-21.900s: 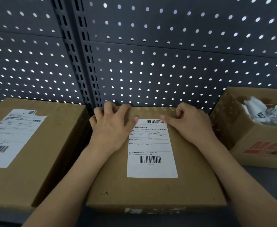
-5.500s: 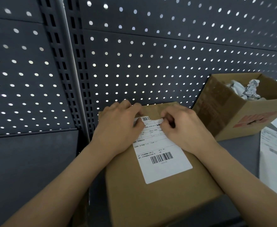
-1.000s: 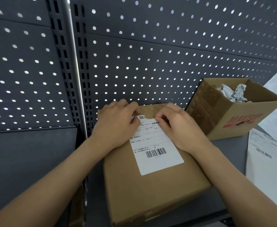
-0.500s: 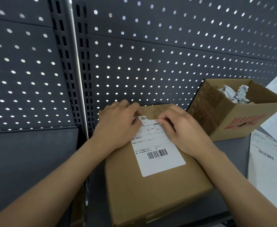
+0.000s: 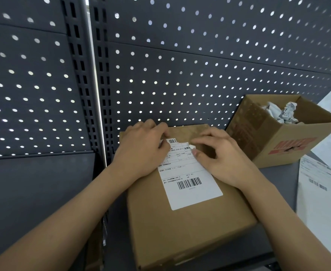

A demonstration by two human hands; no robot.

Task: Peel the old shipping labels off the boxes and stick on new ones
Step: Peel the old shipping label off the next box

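Note:
A closed brown cardboard box (image 5: 188, 227) lies on the dark shelf in front of me. A white shipping label (image 5: 188, 178) with a barcode is stuck on its top; the label's far edge is torn and ragged. My left hand (image 5: 141, 149) rests on the box's far left part, fingertips at the label's top left corner. My right hand (image 5: 219, 159) lies over the label's upper right side, its thumb and forefinger pinching a small lifted white corner of the label.
An open cardboard box (image 5: 289, 137) holding crumpled peeled labels stands at the back right. A white sheet of fresh labels (image 5: 317, 184) lies on the shelf at the right. A dark pegboard wall (image 5: 180, 65) rises right behind the boxes.
The label's top right corner has come up a little under my right hand's fingers, and more of the torn top edge shows. My left hand has stayed in place.

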